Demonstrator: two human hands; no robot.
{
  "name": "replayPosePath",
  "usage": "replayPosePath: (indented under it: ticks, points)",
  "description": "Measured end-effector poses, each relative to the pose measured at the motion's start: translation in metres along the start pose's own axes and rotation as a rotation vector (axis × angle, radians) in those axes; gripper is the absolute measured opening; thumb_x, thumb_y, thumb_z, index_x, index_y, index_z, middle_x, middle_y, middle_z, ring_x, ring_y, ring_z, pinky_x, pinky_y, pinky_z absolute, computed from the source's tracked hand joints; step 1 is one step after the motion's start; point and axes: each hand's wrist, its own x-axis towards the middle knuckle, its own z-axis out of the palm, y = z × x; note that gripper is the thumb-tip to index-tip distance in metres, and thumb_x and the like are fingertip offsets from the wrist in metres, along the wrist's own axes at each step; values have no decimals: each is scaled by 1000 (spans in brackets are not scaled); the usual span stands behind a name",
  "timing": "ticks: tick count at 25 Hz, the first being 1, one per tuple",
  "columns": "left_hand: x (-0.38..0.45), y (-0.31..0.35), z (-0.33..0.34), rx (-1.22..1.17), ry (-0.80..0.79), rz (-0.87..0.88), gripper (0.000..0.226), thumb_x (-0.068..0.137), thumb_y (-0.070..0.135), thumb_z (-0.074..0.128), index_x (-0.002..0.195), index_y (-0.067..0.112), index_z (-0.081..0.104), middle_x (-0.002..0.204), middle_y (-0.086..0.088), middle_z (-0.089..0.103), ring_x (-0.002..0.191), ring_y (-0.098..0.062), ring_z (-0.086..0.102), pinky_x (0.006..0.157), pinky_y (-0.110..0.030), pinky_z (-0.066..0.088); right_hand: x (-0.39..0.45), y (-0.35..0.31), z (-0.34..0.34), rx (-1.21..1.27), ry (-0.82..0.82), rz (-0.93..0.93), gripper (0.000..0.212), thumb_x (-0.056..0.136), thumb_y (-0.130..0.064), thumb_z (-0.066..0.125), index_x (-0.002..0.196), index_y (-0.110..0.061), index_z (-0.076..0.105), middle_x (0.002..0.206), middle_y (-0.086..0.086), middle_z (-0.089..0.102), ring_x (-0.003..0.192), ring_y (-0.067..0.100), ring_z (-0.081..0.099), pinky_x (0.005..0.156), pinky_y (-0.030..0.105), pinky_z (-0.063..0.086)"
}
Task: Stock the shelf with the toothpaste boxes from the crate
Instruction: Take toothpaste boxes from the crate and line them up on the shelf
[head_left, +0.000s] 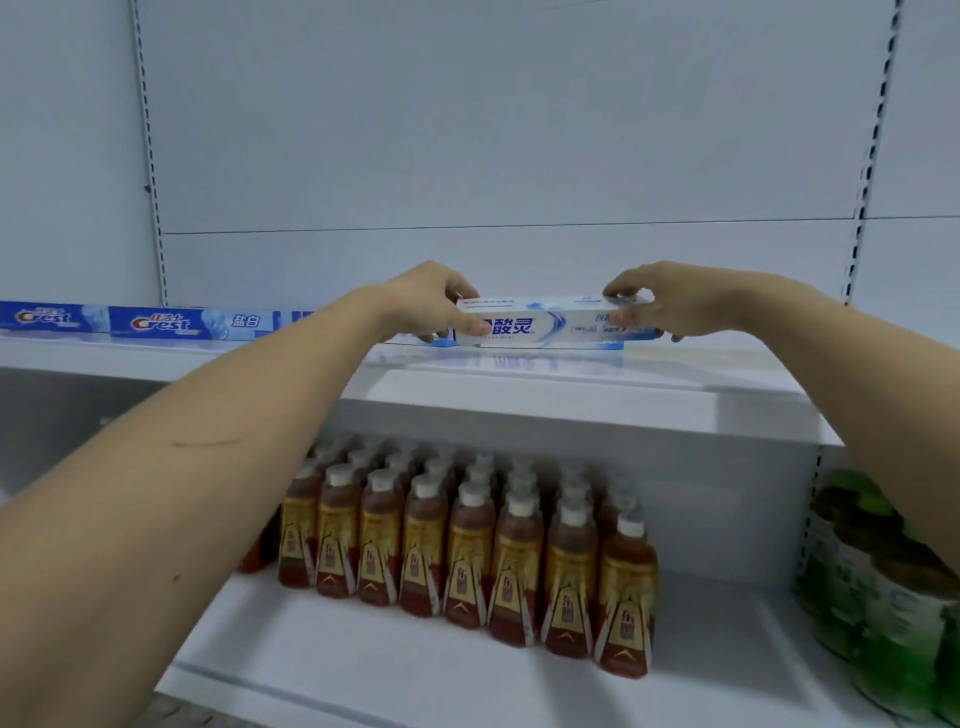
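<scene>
**A:** What does the head view show right now?

**B:** Two bare arms reach forward to a white store shelf (571, 384). The left hand (431, 301) and the right hand (670, 304) hold one long white and blue toothpaste box (545, 325) by its two ends. The box lies lengthwise, parallel to the shelf's front edge, just above or on another box beneath it; I cannot tell whether it rests there yet.

**A:** How is each grip set?

**B:** Each grip is clamped on the box: fingers curl over the top edge, thumbs press the front face. Neither is apart.

**A:** What else is on that shelf?

**B:** To the left, a row of blue Crest boxes (156, 323) lies end to end along the back. Below, on the lower shelf, stand rows of brown tea bottles (467, 545), with green bottles (883, 571) at the far right. The crate is out of view.

**A:** How should this step be done well?

**B:** As I judge it, keep the box level and lower both ends together, so it sits square on the box beneath. Line its printed face with the front, and its left end with the Crest row. Release both hands only when it lies flat; a one-sided release could skew it or nudge the lower box
</scene>
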Motion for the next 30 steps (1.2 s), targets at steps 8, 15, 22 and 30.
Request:
replayPosePath:
  ticks: [8,15,22,30]
  points:
    - [50,8,35,-42,16,-127,46,91,6,66,136,6,52,116,-8,51,71,-17,64,73,-26,58,34,26,15,41,-100,96,46,97,-22,57,141,-12,48,137,3,49,85,29,71,89,34,52]
    - [49,1,30,-74,35,-127,34,93,12,61,127,10,58,118,-12,59,88,-22,67,82,-33,59,34,30,14,205,-117,158,36,96,-18,56,131,-10,56,120,8,61,90,26,70,90,38,56]
    - [23,-11,-5,-105,104,-155,32,95,21,59,127,16,58,122,-5,57,109,-25,62,84,-34,57,32,-10,9,24,125,123,33,98,-27,50,121,-9,64,125,9,62,113,32,56,97,41,47]
    - [-19,-38,-56,-307,279,-275,68,97,62,28,152,22,31,158,-2,31,145,-26,28,115,-46,26,27,-105,17,650,223,53,60,101,-49,35,137,-4,51,143,12,50,126,28,49,109,42,36]
